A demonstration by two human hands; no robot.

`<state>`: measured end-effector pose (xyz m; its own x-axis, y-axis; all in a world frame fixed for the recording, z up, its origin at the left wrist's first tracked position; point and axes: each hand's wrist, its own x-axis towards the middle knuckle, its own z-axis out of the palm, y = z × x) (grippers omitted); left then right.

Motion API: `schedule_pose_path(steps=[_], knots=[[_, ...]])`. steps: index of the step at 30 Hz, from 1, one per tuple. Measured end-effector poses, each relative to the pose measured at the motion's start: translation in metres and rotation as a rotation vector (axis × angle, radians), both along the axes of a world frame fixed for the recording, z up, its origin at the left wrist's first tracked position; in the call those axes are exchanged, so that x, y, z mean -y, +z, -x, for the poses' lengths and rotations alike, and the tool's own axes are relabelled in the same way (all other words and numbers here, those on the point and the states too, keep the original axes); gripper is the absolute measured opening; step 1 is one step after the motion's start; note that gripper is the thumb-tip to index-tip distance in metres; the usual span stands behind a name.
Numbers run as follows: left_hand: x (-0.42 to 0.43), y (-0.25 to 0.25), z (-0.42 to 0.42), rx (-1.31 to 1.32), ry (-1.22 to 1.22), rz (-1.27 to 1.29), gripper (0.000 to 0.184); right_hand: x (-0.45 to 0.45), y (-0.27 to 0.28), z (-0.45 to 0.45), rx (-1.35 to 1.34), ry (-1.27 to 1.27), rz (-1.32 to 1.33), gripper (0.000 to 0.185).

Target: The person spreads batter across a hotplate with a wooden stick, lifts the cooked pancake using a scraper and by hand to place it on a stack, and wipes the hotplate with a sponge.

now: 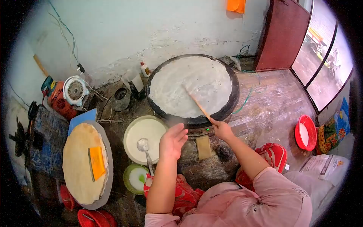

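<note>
Right hand point(222, 129): closed. We are gripping a thin wooden stick point(197, 101) by its near end, its far part lying over the pale layer point(208, 73) on the round griddle point(235, 90); this hold is seemingly giving us reach across the middle while sparing our fingers the surface.

Left hand point(174, 140): open, holding nothing. We are raising it just this side of the griddle, fingers up and slightly parted, probably to leave the stick room.

Large bowl of pale batter point(125, 142), near left of the griddle: a metal ladle point(143, 145) is resting in it, handle pointing our way, presumably for easy grasping. Green bowl point(127, 185): sitting nearer us, holding whitish liquid.

Round flat sheets point(77, 159), farther left of the griddle: lying on a round board, an orange-yellow scraper point(98, 162) resting on top. Folded cloth point(203, 147): lying just in front of the griddle.

Surface: we are working low, over a worn, wood-patterned floor point(264, 90) showing pale smears.

Room: a scuffed white wall point(124, 30) is standing behind the griddle; a small fan point(75, 90) is sitting to its left, a red basin point(298, 140) to its right. A dark red door panel point(283, 34) is standing beyond, beside glass letting in daylight.
</note>
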<state>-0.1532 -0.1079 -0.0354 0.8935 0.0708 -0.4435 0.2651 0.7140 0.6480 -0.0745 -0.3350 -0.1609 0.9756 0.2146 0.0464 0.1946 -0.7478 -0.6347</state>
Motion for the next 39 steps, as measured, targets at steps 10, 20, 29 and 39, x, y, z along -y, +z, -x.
schedule_pose_path(steps=[10, 20, 29, 39], knots=[[-0.001, 0.001, 0.0, -0.003, -0.007, -0.009, 0.029, 0.038, 0.021, 0.027, -0.488, -0.215, -0.598, 0.035], [0.003, 0.002, 0.001, 0.001, -0.015, 0.001, 0.029, 0.079, -0.006, 0.022, -0.395, -0.438, -0.596, 0.037], [0.003, 0.001, 0.002, 0.0, 0.015, 0.004, 0.029, 0.077, -0.037, 0.018, 0.271, -0.155, 0.112, 0.034], [0.019, 0.001, 0.008, 0.002, -0.039, 0.018, 0.027, 0.095, -0.028, 0.046, -0.336, -0.292, -0.527, 0.035]])
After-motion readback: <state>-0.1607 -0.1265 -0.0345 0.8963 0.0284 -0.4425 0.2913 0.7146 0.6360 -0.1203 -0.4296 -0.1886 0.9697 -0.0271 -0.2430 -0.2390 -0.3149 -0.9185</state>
